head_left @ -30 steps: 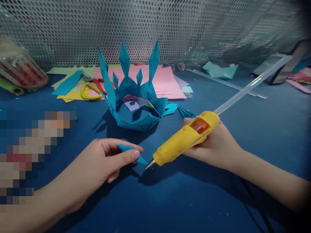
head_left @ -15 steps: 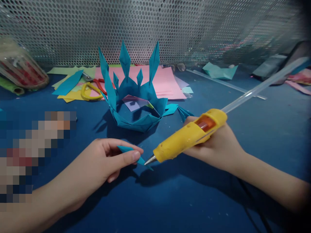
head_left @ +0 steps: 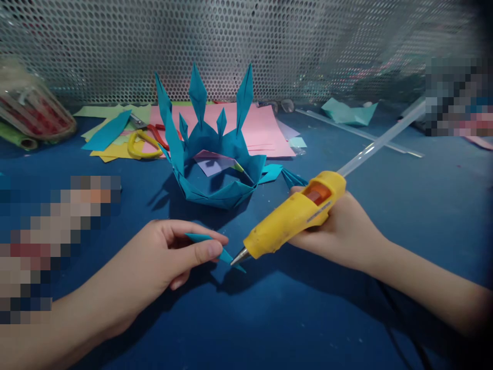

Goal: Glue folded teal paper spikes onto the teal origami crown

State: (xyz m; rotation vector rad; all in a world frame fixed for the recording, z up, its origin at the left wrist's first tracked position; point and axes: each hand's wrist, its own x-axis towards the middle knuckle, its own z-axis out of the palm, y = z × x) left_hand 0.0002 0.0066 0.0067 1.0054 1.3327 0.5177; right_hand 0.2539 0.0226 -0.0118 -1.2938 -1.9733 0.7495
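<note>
My left hand (head_left: 185,252) pinches a small folded blue paper piece (head_left: 226,255) between thumb and fingers, its pointed end sticking out to the right. My right hand (head_left: 339,231) is wrapped round a yellow hot glue gun (head_left: 285,221) with a clear glue stick (head_left: 377,144) rising from its back. The gun's metal nozzle (head_left: 240,255) is at the paper piece, seemingly touching it. Behind both hands stands a blue folded paper crown (head_left: 219,198) with several upright pointed pieces along its far side. More folded blue paper (head_left: 293,178) lies to the crown's right, partly behind my right hand.
Scissors (head_left: 144,144) with yellow and red handles lie on coloured paper, beside pink sheets (head_left: 265,128). A clear jar (head_left: 36,103) stands at the left. Another glue stick (head_left: 358,132) and a pale teal folded paper (head_left: 349,113) lie at the back right, before a perforated metal panel (head_left: 269,46).
The glue gun's back end has shifted slightly left and its nozzle slightly down and right along the paper piece. My left hand has barely moved.
</note>
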